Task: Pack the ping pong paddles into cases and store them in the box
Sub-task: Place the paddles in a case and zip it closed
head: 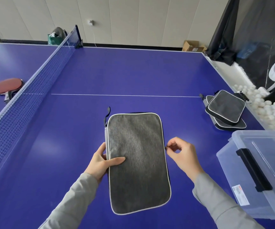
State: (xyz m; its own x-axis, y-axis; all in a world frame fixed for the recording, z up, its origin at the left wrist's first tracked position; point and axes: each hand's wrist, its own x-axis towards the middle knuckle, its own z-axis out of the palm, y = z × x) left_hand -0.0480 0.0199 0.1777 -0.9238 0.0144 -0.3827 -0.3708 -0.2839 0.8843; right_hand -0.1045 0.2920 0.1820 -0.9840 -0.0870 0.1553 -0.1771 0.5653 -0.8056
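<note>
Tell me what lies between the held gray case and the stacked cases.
Only bare blue table, in the head view, between the held case and the stack.

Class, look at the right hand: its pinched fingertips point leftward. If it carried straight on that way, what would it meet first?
The right hand would meet the right edge of the grey case almost at once; its fingertips already sit at that edge, seemingly pinching something small there, perhaps a zipper pull.

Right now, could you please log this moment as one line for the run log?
left hand: holds grey case | right hand: pinching zipper pull at case edge | box: beside, lid on
</note>
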